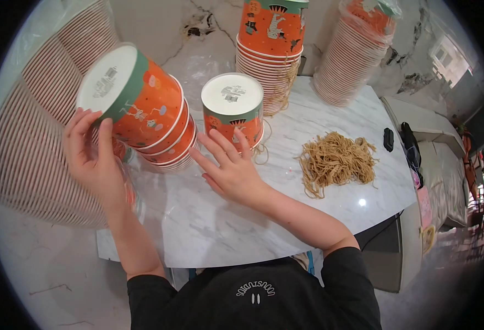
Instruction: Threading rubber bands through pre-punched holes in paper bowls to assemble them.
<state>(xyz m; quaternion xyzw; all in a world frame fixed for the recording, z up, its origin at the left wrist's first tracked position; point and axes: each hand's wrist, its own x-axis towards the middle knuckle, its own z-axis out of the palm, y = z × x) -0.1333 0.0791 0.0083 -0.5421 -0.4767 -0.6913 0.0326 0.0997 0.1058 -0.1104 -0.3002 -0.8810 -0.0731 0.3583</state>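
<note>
A tilted stack of orange paper buckets (pixel 162 124) with green bands and white bases stands upside down at the left of the table. My left hand (pixel 90 157) is at its near left side, thumb and fingers apart, fingertips by the top bucket's base edge; whether they touch cannot be told. In the middle, another upturned orange bucket (pixel 232 96) shows its white base. My right hand (pixel 231 173) lies against its front with fingers spread, gripping nothing. Loose twine shows beside this bucket's right side. A heap of tan twine pieces (pixel 338 159) lies to the right.
A tall stack of orange buckets (pixel 269 60) with twine hanging off it stands at the back. Behind right is a plastic-wrapped bucket stack (pixel 352 60). Long wrapped stacks (pixel 38 148) fill the left side. A small black object (pixel 388 139) sits near the marble table's (pixel 220 236) right edge.
</note>
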